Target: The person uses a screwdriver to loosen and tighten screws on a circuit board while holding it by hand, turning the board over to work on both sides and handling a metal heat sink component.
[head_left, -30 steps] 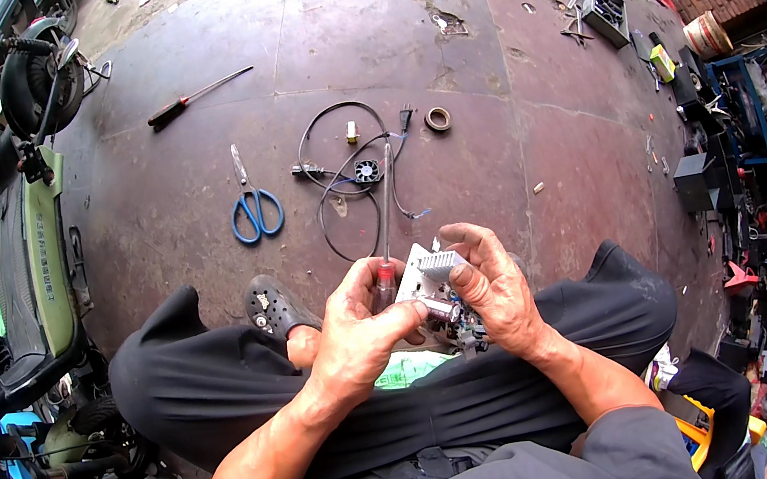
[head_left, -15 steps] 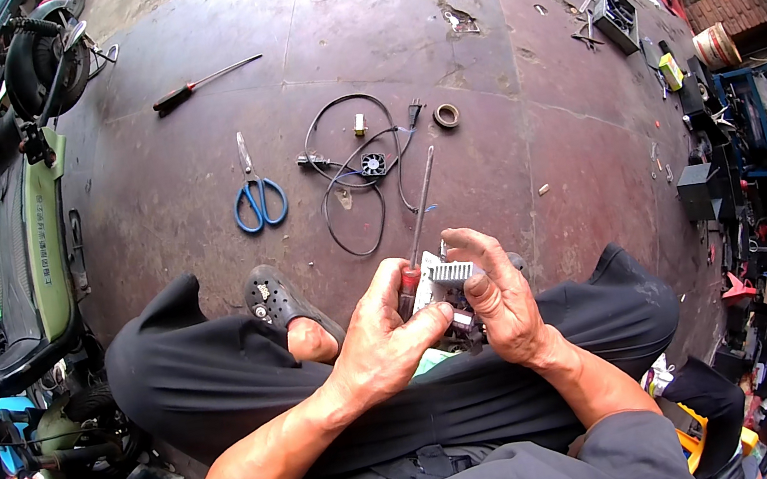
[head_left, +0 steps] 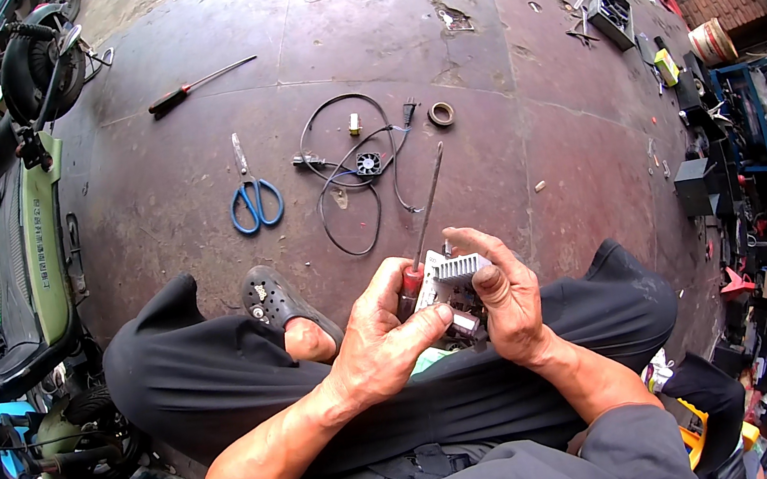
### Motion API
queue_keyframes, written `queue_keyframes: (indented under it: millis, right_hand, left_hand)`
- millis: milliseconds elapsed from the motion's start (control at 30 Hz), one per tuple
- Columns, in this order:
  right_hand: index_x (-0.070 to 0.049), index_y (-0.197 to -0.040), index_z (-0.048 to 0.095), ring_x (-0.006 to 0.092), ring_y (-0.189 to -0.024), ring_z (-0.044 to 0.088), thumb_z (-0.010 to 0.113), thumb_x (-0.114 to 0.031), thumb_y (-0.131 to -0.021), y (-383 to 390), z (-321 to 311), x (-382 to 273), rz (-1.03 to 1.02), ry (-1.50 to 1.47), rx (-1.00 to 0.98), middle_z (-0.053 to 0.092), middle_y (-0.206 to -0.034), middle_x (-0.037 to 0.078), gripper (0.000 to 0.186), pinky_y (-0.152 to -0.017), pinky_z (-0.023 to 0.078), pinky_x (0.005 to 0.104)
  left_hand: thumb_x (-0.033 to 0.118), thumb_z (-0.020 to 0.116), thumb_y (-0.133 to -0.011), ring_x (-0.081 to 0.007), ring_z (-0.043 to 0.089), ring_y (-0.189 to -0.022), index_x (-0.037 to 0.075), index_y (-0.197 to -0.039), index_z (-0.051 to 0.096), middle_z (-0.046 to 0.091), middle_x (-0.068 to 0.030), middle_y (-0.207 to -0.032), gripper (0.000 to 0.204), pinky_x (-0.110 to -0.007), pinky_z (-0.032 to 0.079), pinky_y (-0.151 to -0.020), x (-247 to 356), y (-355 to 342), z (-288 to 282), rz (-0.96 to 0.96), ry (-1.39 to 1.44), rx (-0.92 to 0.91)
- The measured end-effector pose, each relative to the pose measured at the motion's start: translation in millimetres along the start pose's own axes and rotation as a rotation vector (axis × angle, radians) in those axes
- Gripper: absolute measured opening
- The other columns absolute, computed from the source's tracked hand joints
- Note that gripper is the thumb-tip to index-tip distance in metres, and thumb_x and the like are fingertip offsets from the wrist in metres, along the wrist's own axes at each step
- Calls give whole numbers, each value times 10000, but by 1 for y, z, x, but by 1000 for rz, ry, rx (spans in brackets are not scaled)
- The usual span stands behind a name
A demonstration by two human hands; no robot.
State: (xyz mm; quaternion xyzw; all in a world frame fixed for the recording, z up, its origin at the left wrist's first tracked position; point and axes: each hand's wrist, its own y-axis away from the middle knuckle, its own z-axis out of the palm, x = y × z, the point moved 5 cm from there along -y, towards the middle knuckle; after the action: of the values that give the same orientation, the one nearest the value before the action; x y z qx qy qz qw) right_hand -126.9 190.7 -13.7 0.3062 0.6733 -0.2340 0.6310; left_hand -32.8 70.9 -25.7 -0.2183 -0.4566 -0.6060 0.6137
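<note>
Above my lap I hold a small circuit board with a silver finned heat sink (head_left: 460, 268) between both hands. My left hand (head_left: 378, 327) is closed, its thumb pressed on the board's near part. A red-handled screwdriver (head_left: 412, 281) is also tucked in its fingers, the long shaft pointing up and away to the right. My right hand (head_left: 513, 304) grips the board's right side, thumb against the heat sink and forefinger bent over the far side. My fingers hide much of the board's underside and edges.
On the floor ahead lie blue-handled scissors (head_left: 255, 205), a looped black cable (head_left: 326, 219), a small fan (head_left: 369, 165), a tape roll (head_left: 441, 114) and another screwdriver (head_left: 170, 101). A green scooter (head_left: 51, 254) stands at left. Tools and boxes crowd the right; a metal box (head_left: 611, 16) sits far right.
The heat sink and board have turned slightly in my hands, and the right thumb has moved up against the fins. The screwdriver's tip has swung a little to the right.
</note>
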Motion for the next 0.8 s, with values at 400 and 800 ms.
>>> queue_keyframes:
  millis: [400, 800]
  right_hand:
    - [34, -1334, 447, 98, -988, 545, 543, -389, -992, -3, 1, 9, 170, -363, 25, 594, -1094, 40, 552, -889, 439, 249]
    - [-8, -1174, 575, 60, -806, 543, 558, -367, -993, -7, -5, 21, 346, -560, 107, 598, -915, -6, 402, -743, 457, 237]
  left_hand:
    - [37, 634, -903, -89, 504, -925, 6, -1130, 471, 511, -30, -1013, 281, -266, 485, -785, 2, -2, 0, -57, 35, -32]
    - [38, 635, -904, -97, 542, -923, -1, -1150, 477, 543, -44, -1036, 295, -272, 496, -771, -3, -4, 3, -98, -24, -90]
